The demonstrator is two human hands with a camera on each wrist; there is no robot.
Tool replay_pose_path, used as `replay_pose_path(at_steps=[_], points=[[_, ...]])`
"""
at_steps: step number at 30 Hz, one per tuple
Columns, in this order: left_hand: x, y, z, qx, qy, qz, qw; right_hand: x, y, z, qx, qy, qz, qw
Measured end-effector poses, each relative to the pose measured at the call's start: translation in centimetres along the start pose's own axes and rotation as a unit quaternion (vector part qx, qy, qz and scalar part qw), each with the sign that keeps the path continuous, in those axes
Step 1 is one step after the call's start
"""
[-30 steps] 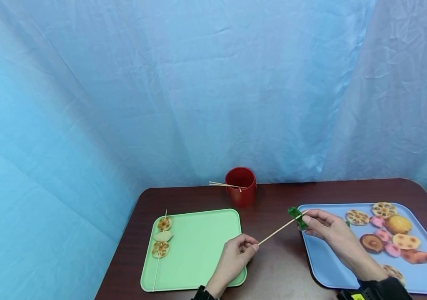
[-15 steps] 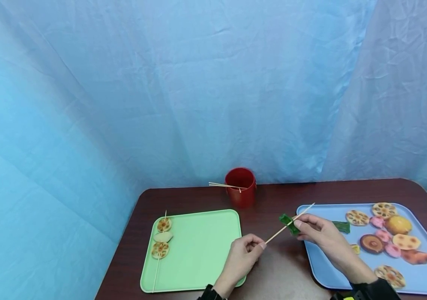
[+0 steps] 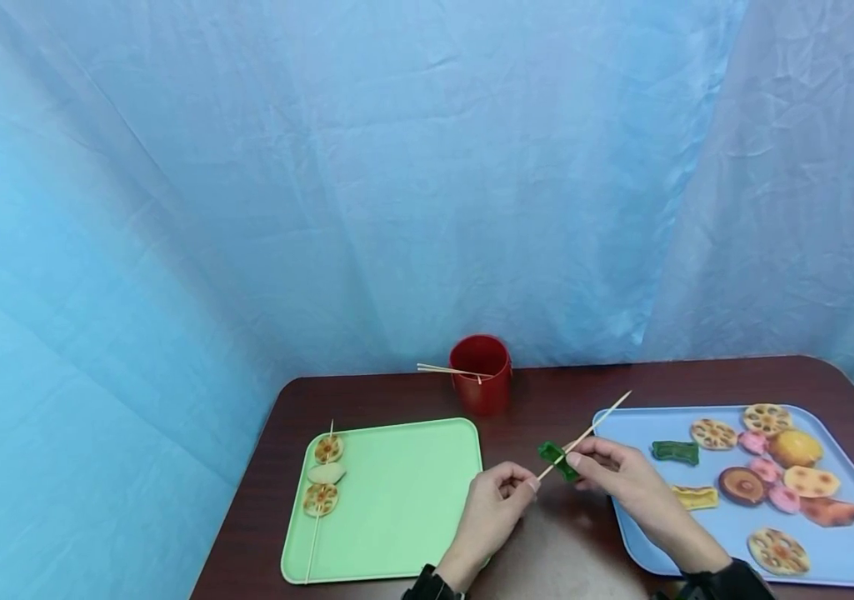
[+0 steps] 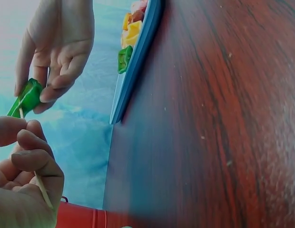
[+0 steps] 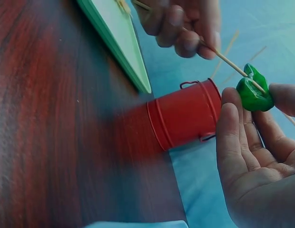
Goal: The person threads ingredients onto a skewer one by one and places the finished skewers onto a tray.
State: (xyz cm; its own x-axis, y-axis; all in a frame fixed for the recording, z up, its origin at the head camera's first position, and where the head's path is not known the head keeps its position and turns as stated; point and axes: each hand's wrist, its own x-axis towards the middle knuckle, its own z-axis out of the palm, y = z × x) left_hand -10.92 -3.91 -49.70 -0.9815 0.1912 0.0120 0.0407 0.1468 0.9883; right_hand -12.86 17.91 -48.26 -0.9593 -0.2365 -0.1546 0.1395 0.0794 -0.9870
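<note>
Above the table between the two trays, my left hand (image 3: 492,510) pinches a bamboo skewer (image 3: 610,410) close to its lower end. My right hand (image 3: 632,483) grips a green pepper piece (image 3: 551,452) between thumb and fingers, and the skewer passes through it. The skewer's far end sticks out past the right hand, slanting up and to the right. In the right wrist view, the glossy green pepper piece (image 5: 254,97) is pierced, with the left fingers (image 5: 173,28) holding the stick beyond it. Part of the skewer runs inside the left palm (image 4: 19,190) in the left wrist view.
On the left, a green tray (image 3: 404,500) bears a skewer with lotus root slices (image 3: 321,500) and a pale slice (image 3: 327,472). A red bucket (image 3: 490,396) with skewers stands behind. The blue tray (image 3: 640,425) on the right holds several food pieces, including a mushroom (image 3: 742,486).
The green pepper piece has slid down the skewer toward the left hand, and more of the tip shows. My right hand has moved left, uncovering green and yellow pieces on the blue tray.
</note>
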Motion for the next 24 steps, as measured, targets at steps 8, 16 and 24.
replay_pose_path(at_steps=[8,16,24], points=[[0.3,-0.1,0.3,-0.01,-0.002,-0.017,0.9998,0.1,0.4,0.8,-0.005,-0.019,-0.007,0.9998],[0.4,-0.2,0.4,-0.023,0.0,-0.015,0.9996,0.2,0.7,1.5,-0.015,-0.035,-0.012,0.9992],[0.1,-0.2,0.2,-0.034,0.013,-0.017,0.9992,-0.1,0.4,0.4,-0.038,-0.022,-0.003,0.9991]])
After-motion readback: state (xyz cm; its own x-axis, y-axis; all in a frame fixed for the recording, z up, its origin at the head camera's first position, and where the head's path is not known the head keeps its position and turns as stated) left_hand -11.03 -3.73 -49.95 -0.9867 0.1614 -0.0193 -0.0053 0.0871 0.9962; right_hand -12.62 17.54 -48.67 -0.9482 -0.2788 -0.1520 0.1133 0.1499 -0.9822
